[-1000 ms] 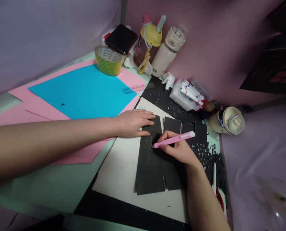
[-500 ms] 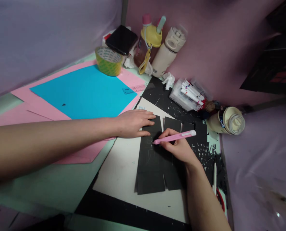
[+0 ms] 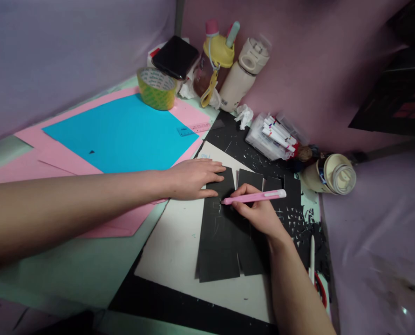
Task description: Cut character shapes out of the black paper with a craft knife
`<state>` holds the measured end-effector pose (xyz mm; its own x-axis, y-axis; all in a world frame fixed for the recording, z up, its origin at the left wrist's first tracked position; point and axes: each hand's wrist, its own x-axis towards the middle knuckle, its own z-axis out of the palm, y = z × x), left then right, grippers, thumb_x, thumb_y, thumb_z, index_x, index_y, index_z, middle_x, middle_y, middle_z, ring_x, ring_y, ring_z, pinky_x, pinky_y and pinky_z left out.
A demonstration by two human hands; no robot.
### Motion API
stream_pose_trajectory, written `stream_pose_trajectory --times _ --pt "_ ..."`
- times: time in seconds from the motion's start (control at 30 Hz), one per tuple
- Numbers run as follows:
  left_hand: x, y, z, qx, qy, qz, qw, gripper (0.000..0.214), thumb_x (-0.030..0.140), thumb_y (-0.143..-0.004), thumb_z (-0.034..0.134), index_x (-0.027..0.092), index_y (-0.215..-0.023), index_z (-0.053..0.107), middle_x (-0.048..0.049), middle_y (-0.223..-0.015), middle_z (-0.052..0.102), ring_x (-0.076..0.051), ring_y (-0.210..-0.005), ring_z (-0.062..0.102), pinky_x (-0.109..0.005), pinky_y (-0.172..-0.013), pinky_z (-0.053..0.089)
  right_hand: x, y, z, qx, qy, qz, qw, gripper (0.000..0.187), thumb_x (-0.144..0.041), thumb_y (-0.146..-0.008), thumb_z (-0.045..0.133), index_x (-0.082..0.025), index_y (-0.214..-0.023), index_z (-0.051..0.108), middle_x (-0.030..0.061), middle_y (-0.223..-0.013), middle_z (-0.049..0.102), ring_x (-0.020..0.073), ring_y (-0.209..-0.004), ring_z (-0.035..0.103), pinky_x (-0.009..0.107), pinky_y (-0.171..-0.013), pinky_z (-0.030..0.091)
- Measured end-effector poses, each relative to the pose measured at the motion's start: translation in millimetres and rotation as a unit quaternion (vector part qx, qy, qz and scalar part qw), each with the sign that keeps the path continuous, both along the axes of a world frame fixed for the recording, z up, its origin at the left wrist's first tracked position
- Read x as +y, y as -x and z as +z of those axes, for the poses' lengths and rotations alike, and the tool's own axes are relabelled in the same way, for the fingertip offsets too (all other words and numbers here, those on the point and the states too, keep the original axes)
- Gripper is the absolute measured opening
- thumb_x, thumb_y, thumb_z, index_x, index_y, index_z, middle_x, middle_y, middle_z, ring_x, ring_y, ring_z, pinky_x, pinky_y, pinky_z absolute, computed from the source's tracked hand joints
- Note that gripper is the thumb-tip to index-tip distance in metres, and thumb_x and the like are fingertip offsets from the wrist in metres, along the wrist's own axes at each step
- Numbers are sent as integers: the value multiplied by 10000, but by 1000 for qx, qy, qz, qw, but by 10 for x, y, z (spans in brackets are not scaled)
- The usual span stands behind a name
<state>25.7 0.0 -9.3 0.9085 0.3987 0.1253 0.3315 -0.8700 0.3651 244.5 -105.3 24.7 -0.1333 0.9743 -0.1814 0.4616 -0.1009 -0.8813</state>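
My left hand lies flat with its fingers spread over the upper part of a black paper strip. In my right hand is a pink pen-style craft knife, gripped like a pencil. Its tip meets the strip just below my left thumb, beside faint light lines marked on the black surface. Under the strip lies a white board. Another black strip sits alongside, partly covered by my right hand and forearm.
Black scraps and cut black paper spread to the right, near a white pen-like tool. At the back stand a tape roll, a phone, bottles and a marker box. Blue paper lies left.
The knife tip has shifted slightly up the strip, and its handle lies a little flatter. My left hand stays in place.
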Motion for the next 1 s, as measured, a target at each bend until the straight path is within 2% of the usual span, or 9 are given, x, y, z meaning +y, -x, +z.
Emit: stream_pose_trajectory --times 0.73,1.0 --pt "-6 -3 -13 -6 -8 1 1000 490 480 -945 529 177 -1325 593 -86 -1515 441 -245 -1435 354 -390 -1183 251 11 25 -13 0 -21 -3 1000 52 -241 -826 655 -214 -833 611 2 -803 653 146 -708 566 265 -636 428" --pt "4 3 -8 -10 -5 0 1000 496 484 -944 531 171 -1323 595 -91 -1514 442 -258 -1431 361 -404 -1182 257 16 58 -24 -8 -42 2 999 46 -181 -810 623 -215 -809 592 -11 -781 628 142 -705 554 264 -650 422"
